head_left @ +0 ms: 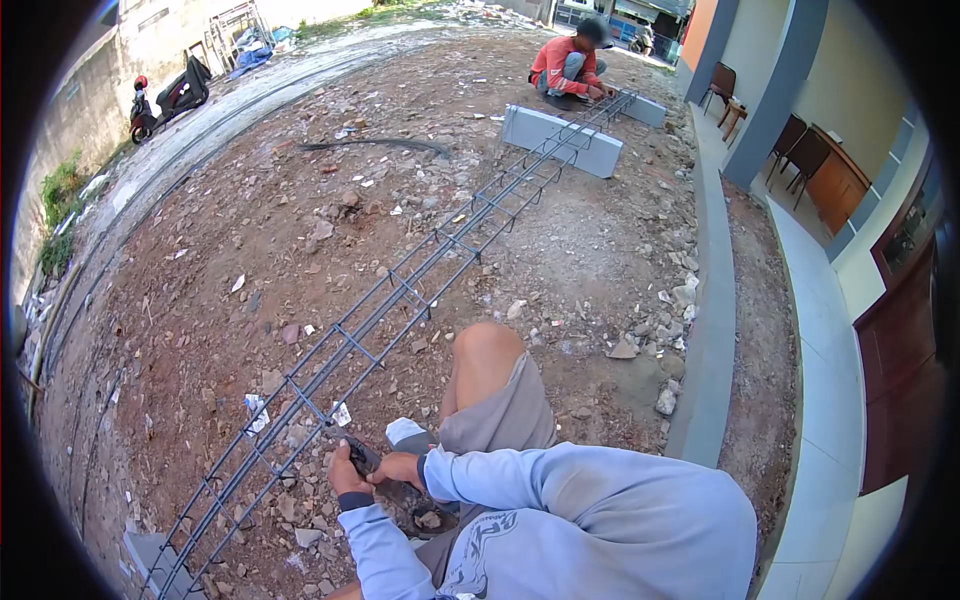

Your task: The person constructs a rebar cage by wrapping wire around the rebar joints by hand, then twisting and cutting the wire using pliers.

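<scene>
A long cage of steel bars with wire stirrups (345, 342) runs diagonally from the lower left to the upper right. Beside its near part, my left hand (345, 472) is closed on a dark tool (362, 458), whose exact shape is hard to make out. My right hand (398, 470) is closed at the tool's lower end, close against my left hand. The tool's tip lies near a bar of the cage. Two light grey blocks, one farther off (562, 140) and one at the lower left (150, 560), lie under the cage.
Another person (565, 70) squats at the cage's far end, hands on it. Stones and rubble (665, 400) cover the ground. A concrete kerb (705, 330) and a tiled porch (825, 400) run along the right. A motorbike (170, 100) stands at the upper left.
</scene>
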Tool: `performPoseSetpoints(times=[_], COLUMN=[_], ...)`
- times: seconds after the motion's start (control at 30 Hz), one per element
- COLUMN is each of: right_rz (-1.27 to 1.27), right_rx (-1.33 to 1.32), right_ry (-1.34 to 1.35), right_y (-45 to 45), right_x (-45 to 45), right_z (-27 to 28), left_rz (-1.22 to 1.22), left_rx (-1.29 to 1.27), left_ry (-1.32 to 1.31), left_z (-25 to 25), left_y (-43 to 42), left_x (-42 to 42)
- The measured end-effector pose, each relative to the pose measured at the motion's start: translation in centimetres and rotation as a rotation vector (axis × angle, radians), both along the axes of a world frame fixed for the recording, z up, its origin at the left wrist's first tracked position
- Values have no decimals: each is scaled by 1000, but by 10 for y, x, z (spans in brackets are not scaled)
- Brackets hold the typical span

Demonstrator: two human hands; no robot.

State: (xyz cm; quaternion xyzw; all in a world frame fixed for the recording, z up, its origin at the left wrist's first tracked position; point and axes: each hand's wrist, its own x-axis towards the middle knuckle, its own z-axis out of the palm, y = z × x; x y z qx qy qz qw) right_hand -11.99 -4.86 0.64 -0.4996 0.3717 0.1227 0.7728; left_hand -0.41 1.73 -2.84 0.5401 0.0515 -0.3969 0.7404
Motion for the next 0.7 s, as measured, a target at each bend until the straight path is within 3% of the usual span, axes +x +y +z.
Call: performPoseSetpoints(times=[0.2,0.23,0.27,0.3,0.33,0.37,0.43,0.7], right_rz=[39,26,-1,-39,8,31,-53,-24], right_rx=[-15,36,303,382,408,459,494,445], right_ry=[-110,-124,-184,-163,-136,-151,-131,-41], right_y=[1,1,-1,0,-2,-5,-3,18], right_x=[-5,-5,-8,-11,-7,-8,-11,-22], right_z=[15,14,19,37,14,15,21,34], left_rz=[0,-3,-20,-48,-45,-22,-23,-95], left_rx=[79,69,77,138,152,130,194,342], left_ry=[-52,-77,-87,-208,-158,-159,-52,-321], left_z=[19,28,36,42,49,36,62,6], left_y=[6,7,8,12,11,14,15,39], left_x=[0,-4,-6,-7,-9,-6,-16,-13])
